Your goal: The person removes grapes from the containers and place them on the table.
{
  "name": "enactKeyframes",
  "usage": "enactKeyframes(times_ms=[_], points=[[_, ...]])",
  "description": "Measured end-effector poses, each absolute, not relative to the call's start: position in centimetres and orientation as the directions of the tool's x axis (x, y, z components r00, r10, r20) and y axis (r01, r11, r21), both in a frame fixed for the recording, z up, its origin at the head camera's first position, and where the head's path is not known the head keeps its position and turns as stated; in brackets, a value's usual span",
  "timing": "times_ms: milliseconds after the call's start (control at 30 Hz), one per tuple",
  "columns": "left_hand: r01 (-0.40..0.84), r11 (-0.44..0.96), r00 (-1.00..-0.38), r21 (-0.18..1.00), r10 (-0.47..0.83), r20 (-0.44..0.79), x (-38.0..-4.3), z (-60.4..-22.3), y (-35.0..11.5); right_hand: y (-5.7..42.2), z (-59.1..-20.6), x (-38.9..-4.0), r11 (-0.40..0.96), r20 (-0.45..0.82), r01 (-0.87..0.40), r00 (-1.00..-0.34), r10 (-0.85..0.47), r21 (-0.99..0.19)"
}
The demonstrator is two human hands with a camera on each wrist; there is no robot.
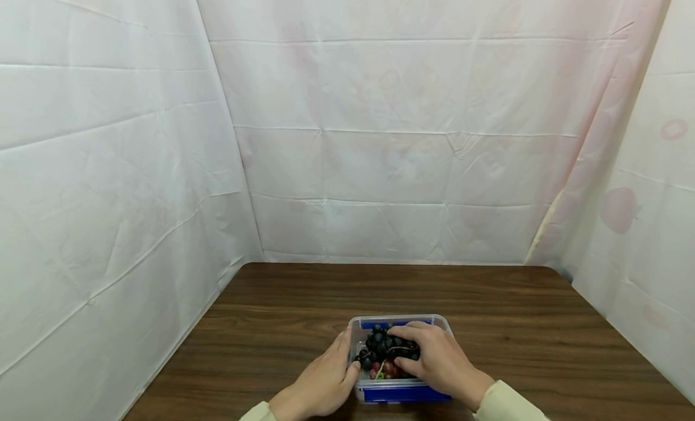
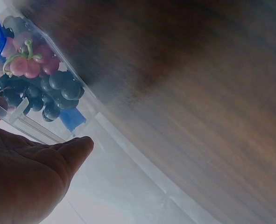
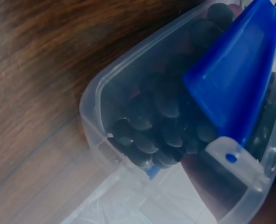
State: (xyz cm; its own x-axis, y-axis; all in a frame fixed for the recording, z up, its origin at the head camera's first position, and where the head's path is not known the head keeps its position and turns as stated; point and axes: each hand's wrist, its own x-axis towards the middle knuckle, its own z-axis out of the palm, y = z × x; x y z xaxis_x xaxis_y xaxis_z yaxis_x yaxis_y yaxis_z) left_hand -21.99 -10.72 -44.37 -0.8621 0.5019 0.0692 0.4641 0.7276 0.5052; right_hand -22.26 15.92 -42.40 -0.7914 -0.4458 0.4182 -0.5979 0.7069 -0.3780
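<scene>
A clear plastic food container [image 1: 365, 385] with blue latch flaps stands near the table's front edge. Inside lie black grapes [image 1: 377, 341] and a smaller bunch of red grapes [image 1: 374, 373] with a green stem. My left hand [image 1: 326, 373] holds the container's left wall, fingers extended along the outside and thumb over the rim. Reaching in from the right, my right hand [image 1: 440, 357] grips the black grapes between thumb and fingers; its palm side is hidden in the head view. In the right wrist view, black grapes [image 3: 147, 112] show through the container wall beside a blue flap [image 3: 231, 70].
The dark wood-grain table [image 1: 304, 294] extends behind and to both sides of the container. Whitish sheets [image 1: 380, 167] hang at the back, left and right of it, with faint fruit prints on the right one.
</scene>
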Motion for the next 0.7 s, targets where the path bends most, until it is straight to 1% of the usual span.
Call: enactKeyframes(times_ms=[200, 400, 700], points=[[0.469, 0.723, -0.859, 0.507, 0.507, 0.071, -21.94, -44.39, -10.78, 15.92, -42.41, -22.27, 0.697, 0.461, -0.624, -0.764, -0.450, -0.353], [0.470, 0.725, -0.858, 0.503, 0.509, 0.068, -21.99, -44.39, -10.76, 15.99, -42.45, -22.36, 0.709, 0.513, -0.622, -0.750, -0.417, -0.333], [0.467, 0.731, -0.860, 0.497, 0.505, 0.065, -22.17, -44.55, -10.76, 16.04, -42.43, -22.41, 0.697, 0.555, -0.616, -0.746, -0.368, -0.366]])
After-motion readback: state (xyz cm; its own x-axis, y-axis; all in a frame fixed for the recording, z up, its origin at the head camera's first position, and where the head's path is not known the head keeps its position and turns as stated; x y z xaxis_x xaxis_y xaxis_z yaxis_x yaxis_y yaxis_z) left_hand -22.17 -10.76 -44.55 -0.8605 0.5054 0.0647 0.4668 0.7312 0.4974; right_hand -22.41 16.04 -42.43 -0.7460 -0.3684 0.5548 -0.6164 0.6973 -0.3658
